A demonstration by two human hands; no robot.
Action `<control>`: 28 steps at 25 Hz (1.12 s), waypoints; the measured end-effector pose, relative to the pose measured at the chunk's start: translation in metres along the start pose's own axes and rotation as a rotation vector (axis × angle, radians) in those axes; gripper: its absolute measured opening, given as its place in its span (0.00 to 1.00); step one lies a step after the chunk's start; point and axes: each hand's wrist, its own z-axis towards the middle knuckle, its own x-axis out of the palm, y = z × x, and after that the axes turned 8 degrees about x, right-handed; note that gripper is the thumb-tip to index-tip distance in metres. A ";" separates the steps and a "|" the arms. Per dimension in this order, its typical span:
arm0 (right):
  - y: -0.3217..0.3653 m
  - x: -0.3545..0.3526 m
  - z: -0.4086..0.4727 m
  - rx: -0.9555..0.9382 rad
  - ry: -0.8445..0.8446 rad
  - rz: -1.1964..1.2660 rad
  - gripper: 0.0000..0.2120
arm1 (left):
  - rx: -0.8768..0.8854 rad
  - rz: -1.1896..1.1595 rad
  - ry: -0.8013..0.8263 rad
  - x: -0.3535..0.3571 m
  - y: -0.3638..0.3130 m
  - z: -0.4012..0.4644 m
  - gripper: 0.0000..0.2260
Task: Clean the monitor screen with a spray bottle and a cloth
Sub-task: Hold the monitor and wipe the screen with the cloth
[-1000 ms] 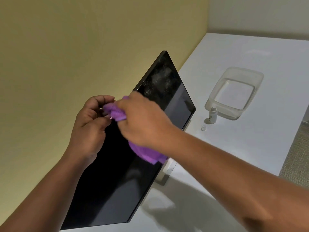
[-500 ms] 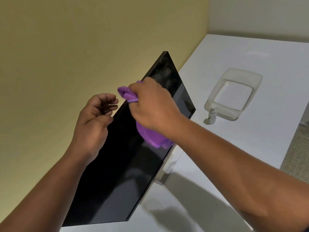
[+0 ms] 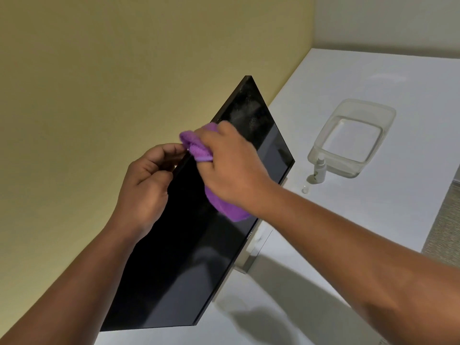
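Change: the purple cloth (image 3: 199,148), clutched in the right hand (image 3: 231,168), is now carried from mid-screen up to the top edge, by the left hand (image 3: 146,185) curled on that edge; wiping is judged underway. Monitor (image 3: 189,257): upright on the white desk (image 3: 348,78), black; hazy residue is seen at its far upper corner.

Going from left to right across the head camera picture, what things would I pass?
Yellow wall → left hand, gripping the monitor's top edge → purple cloth, held by the right hand on the monitor → small cap → spray bottle → clear tub.
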 end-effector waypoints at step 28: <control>-0.115 0.073 -0.068 0.254 -0.197 0.335 0.28 | 0.006 0.403 -0.006 0.021 -0.004 0.034 0.07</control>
